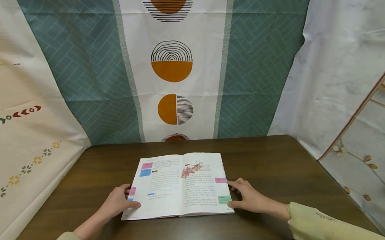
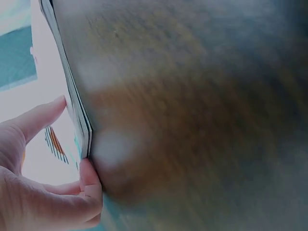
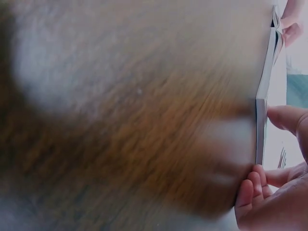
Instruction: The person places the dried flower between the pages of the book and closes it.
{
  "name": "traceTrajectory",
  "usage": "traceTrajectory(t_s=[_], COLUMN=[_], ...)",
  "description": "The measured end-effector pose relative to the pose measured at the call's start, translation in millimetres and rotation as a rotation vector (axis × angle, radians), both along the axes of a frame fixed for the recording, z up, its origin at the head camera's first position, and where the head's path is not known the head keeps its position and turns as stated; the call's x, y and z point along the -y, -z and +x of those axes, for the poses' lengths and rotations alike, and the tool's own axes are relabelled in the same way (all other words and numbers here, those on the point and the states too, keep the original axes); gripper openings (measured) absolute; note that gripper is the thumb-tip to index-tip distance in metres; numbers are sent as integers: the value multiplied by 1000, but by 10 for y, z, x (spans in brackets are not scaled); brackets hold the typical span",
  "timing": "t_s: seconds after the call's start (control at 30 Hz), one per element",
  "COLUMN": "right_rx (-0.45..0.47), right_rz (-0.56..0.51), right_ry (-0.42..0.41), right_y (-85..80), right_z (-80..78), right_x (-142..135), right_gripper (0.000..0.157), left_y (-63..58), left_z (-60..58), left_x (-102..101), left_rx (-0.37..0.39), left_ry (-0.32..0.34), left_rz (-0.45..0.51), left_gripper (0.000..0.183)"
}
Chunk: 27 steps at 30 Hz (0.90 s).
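An open book lies on the brown table, its printed pages facing up, with a pink flower picture on the right page and coloured blocks along the margins. My left hand holds its left edge near the lower corner, thumb over the page. At the opposite edge my right hand grips the lower right part, its thumb at the green block. In the left wrist view the fingers curl against the book's side. The right wrist view likewise has fingertips at the book's edge.
The dark wooden table reaches back to a hanging green and white patterned cloth. A cream embroidered cloth drapes along the left side, and a pale flowered cloth along the right.
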State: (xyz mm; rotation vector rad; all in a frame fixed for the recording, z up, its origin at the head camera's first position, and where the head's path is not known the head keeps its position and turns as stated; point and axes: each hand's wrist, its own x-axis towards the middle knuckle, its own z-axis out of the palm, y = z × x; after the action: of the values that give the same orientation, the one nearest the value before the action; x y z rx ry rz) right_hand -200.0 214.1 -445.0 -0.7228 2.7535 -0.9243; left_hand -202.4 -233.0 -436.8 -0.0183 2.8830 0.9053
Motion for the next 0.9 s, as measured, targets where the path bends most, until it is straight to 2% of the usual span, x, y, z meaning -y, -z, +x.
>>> traceTrajectory(t_s=[0.13, 0.4, 0.7, 0.9], right_rx=[24, 17, 14, 2], right_rz=[-22, -25, -21, -20], right_ry=[-7, 10, -8, -20], right_y=[3, 20, 13, 39], right_z=[9, 12, 9, -3], right_x=[11, -1, 2, 1], right_gripper=[77, 76, 76, 75], left_y=[2, -61, -18, 15], left_z=[-1, 4, -80, -67], left_x=[-20, -80, -23, 9], left_rx=[5, -27, 8, 12], left_ry=[-30, 22, 2, -17], left_rz=[3, -81, 30, 59], left_gripper=[87, 83, 89, 89])
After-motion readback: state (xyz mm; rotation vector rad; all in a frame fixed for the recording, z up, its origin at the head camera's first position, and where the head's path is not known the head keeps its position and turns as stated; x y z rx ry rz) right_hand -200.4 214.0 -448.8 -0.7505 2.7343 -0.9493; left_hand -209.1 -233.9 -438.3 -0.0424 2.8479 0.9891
